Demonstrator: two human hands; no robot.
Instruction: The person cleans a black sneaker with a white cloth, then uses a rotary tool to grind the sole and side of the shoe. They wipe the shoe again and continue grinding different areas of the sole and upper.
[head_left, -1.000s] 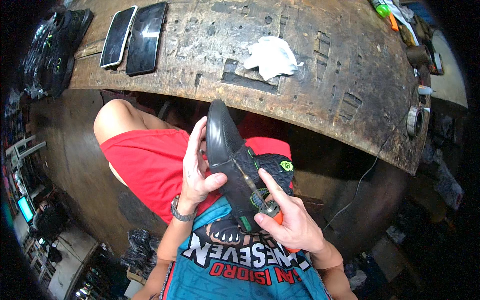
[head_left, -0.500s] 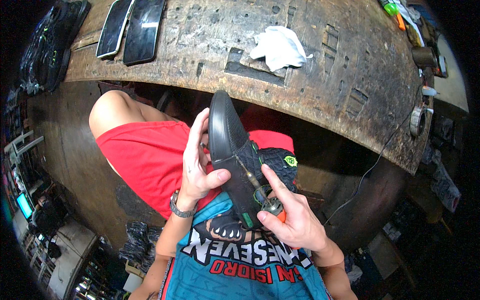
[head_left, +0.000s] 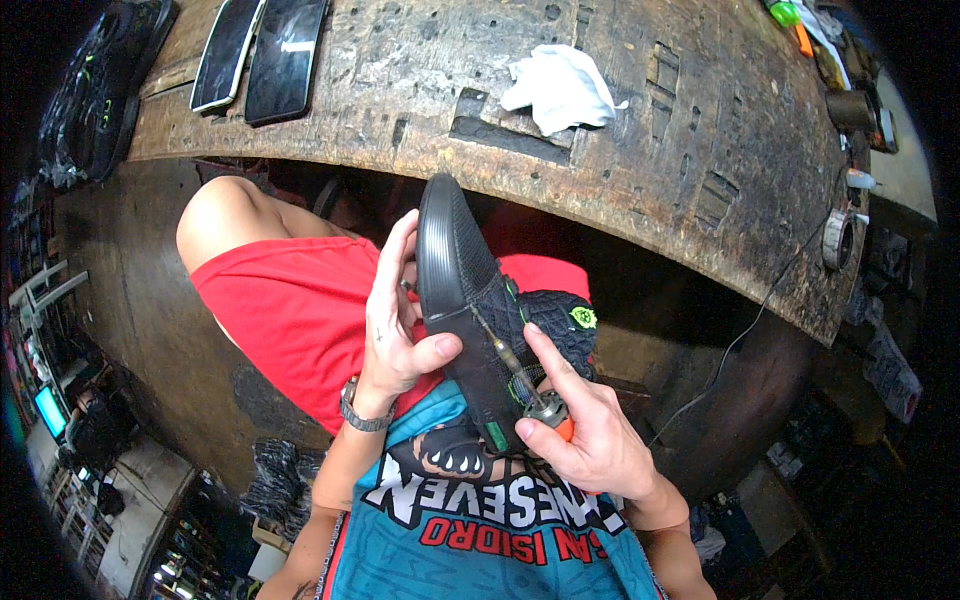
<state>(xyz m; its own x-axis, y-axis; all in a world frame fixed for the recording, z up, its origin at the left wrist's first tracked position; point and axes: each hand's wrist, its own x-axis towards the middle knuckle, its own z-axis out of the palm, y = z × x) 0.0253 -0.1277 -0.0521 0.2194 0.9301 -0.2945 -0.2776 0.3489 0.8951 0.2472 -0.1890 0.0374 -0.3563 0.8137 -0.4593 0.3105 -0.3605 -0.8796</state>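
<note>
A black shoe (head_left: pixel 455 270) with a mesh upper and a ribbed sole side lies tilted across my lap, toe toward the bench. My left hand (head_left: pixel 395 330) grips it from the left, fingers along the sole and thumb on the side wall. My right hand (head_left: pixel 590 435) is closed round the orange handle of a soldering iron (head_left: pixel 520 378), its thin metal tip on the seam between sole and upper. My right index finger stretches along the upper, near a bright green emblem (head_left: pixel 582 317). The tip's exact contact is too small to tell.
The worn wooden bench (head_left: pixel 400 90) spans the far side. On it lie two phones (head_left: pixel 283 65), a crumpled white cloth (head_left: pixel 562 92) and a tape roll (head_left: pixel 836 240). A thin cord (head_left: pixel 725 355) hangs from its right edge. Wrapped black shoes (head_left: pixel 100 95) stand far left.
The view has shifted very slightly. Both hands keep the same hold on the shoe and soldering iron, whose tip stays along the seam.
</note>
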